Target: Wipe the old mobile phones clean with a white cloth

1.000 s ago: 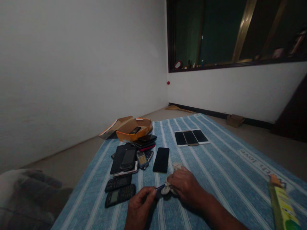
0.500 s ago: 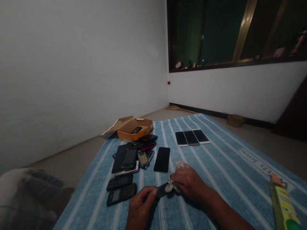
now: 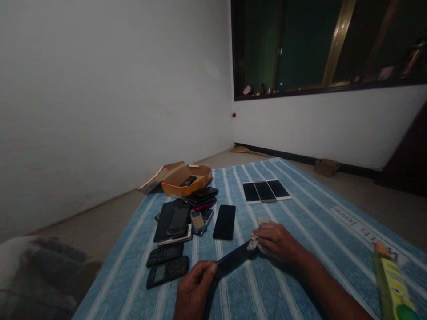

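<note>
My left hand [image 3: 196,284] pinches the near left end of a dark phone [image 3: 233,261], held tilted above the striped cloth. Bunched in my right hand [image 3: 275,240] is a pale cloth [image 3: 255,243], which touches the phone's far right end. Just beyond lies a black phone [image 3: 224,222], flat and screen up. Three phones [image 3: 265,191] lie side by side farther back. To the left are two keypad phones [image 3: 168,271], a small keypad phone [image 3: 198,221] and a pile with a black smartphone [image 3: 179,219] on top.
An open orange box [image 3: 176,189] with a small phone inside stands at the back left, beside stacked phones [image 3: 204,198]. A yellow-green packet [image 3: 395,284] lies at the right on the blue striped cloth [image 3: 320,231]. Grey fabric [image 3: 36,275] is at the lower left.
My right hand and the pale cloth have moved right along the phone. More of the phone's dark surface shows between my hands. My left hand stays almost in place.
</note>
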Demonstrator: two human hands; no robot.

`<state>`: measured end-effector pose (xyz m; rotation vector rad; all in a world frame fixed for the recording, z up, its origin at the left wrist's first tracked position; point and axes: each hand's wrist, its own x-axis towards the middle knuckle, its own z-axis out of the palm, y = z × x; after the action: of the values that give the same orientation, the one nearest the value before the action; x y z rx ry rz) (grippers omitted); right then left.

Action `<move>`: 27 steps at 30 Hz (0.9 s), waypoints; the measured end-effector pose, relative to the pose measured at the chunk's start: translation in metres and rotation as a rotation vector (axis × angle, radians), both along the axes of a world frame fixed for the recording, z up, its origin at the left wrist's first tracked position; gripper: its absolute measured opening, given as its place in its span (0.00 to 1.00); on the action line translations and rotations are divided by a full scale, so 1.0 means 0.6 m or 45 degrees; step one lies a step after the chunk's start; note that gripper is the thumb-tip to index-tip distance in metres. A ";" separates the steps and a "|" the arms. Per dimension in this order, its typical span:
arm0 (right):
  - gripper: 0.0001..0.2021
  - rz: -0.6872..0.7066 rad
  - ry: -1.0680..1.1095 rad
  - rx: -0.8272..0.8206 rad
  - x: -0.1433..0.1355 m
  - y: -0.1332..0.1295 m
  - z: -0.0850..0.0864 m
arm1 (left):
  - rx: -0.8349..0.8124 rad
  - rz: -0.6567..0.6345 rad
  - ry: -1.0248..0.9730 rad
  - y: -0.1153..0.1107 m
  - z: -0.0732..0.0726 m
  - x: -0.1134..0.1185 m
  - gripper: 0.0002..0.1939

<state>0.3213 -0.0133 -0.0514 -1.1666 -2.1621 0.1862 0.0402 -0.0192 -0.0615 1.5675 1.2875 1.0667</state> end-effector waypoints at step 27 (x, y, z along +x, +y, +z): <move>0.17 -0.170 0.113 0.542 -0.090 0.008 -0.036 | 0.084 0.156 0.044 -0.010 0.000 0.008 0.25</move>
<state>0.2672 -0.0083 -0.0730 -1.0259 -1.9134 -0.2645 0.0452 -0.0251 -0.0614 1.5785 1.3996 1.1731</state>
